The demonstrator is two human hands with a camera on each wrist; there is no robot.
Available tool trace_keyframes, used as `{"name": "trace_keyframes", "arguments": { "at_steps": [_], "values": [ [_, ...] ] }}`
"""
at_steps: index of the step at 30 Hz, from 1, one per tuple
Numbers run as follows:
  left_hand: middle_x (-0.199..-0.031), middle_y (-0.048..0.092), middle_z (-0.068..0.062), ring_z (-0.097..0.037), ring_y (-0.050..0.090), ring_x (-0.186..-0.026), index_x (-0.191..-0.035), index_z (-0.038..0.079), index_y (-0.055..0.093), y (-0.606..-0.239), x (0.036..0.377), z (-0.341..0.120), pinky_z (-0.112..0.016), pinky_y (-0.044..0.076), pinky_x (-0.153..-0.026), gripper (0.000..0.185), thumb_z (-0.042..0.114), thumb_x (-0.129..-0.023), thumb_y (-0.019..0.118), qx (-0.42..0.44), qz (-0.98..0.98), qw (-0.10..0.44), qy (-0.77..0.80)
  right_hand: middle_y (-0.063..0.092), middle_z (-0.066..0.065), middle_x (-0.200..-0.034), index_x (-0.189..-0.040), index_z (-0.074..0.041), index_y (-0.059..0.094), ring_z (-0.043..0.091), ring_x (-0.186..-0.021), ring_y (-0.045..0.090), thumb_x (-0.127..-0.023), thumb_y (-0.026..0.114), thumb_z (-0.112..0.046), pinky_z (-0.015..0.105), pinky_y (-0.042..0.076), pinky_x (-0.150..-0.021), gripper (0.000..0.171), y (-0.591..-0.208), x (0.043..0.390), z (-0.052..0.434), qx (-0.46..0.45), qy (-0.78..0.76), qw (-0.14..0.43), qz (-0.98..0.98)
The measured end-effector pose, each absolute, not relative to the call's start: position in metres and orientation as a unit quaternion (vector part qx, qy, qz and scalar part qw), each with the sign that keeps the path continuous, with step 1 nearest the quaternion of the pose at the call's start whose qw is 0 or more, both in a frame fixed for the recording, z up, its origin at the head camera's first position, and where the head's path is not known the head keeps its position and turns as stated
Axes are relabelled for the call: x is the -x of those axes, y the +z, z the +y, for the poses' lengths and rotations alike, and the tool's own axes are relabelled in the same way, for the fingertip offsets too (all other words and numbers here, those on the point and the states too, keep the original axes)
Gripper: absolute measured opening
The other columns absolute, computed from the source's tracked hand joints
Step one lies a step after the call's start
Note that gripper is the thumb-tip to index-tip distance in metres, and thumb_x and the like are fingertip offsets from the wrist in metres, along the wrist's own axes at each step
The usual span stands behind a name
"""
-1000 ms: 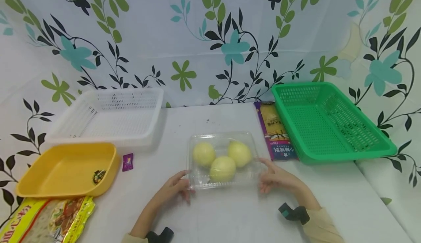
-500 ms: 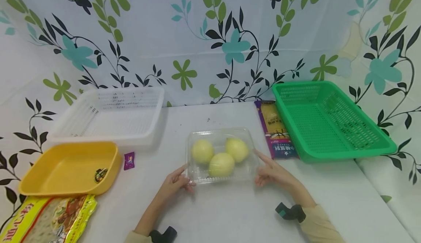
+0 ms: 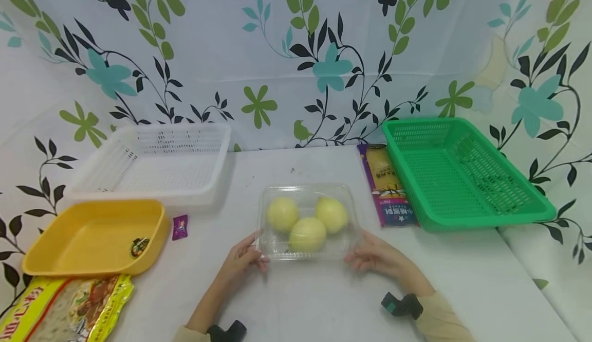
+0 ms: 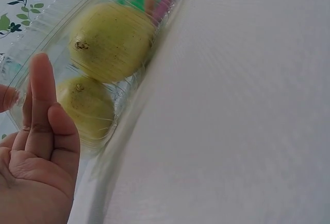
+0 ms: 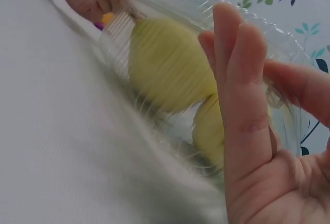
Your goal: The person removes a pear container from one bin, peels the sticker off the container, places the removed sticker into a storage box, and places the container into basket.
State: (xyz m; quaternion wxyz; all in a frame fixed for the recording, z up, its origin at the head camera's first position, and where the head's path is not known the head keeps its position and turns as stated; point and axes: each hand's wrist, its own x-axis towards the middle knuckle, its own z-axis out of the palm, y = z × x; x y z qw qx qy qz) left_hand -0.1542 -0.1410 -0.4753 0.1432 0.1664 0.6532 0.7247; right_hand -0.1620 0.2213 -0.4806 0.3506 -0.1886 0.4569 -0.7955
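Observation:
A clear plastic clamshell box point(image 3: 302, 191) lies at mid-table in the head view, with three round yellow-green fruits point(image 3: 307, 234) showing through its lid. My left hand point(image 3: 242, 258) pinches the box's left edge, thumb on one side of the rim and fingers on the other. At the right edge, my right hand point(image 3: 381, 257) grips the rim the same way. In the left wrist view the left fingers point(image 4: 42, 80) stand against the box's side. The right wrist view has the right fingers point(image 5: 247, 90) in front of the box, hiding part of one fruit point(image 5: 209, 131).
A white basket point(image 3: 203, 198) and a yellow tray point(image 3: 92, 270) holding a small wrapped item stand at left, above a yellow food packet point(image 3: 60, 311). Near them lies a purple sachet point(image 3: 180, 227). On the right, a pasta packet point(image 3: 386, 182) lies beside a green basket point(image 3: 490, 218).
The box has shifted slightly to the left. My right hand has moved left along with it, and its stretched-out index finger has drawn in at the rim. The left hand keeps its hold.

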Motion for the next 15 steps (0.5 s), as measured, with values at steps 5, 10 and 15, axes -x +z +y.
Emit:
{"name": "trace_keyframes", "arguments": {
  "at_steps": [5, 10, 15],
  "values": [
    [-0.074, 0.061, -0.003, -0.015, 0.06, -0.063, -0.136, -0.012, 0.018, -0.475, 0.154, -0.141, -0.025, 0.049, -0.07, 0.054, -0.004, -0.087, 0.038, -0.153, 0.635, 0.138, 0.744, 0.063, 0.02, -0.093, -0.138, -0.016, -0.021, 0.022, -0.08, 0.063, -0.089, 0.028, 0.014, 0.03, 0.05, -0.073, 0.076, -0.471, 0.161, 0.217, 0.194, -0.802, 0.334, 0.455],
    [-0.075, 0.061, -0.004, -0.015, 0.059, -0.063, -0.135, -0.014, 0.015, -0.475, 0.153, -0.143, -0.025, 0.049, -0.069, 0.055, -0.005, -0.086, 0.037, -0.163, 0.608, 0.134, 0.765, 0.063, 0.02, -0.092, -0.138, -0.019, -0.022, 0.023, -0.081, 0.063, -0.09, 0.031, 0.012, 0.027, 0.05, -0.071, 0.078, -0.465, 0.161, 0.213, 0.192, -0.802, 0.341, 0.451],
    [-0.074, 0.06, -0.005, -0.015, 0.059, -0.064, -0.134, -0.017, 0.014, -0.474, 0.155, -0.144, -0.025, 0.049, -0.07, 0.053, -0.007, -0.087, 0.035, -0.178, 0.595, 0.131, 0.772, 0.063, 0.02, -0.092, -0.138, -0.02, -0.023, 0.022, -0.081, 0.063, -0.09, 0.03, 0.012, 0.025, 0.05, -0.068, 0.078, -0.463, 0.16, 0.211, 0.196, -0.812, 0.338, 0.434]
  ]
}}
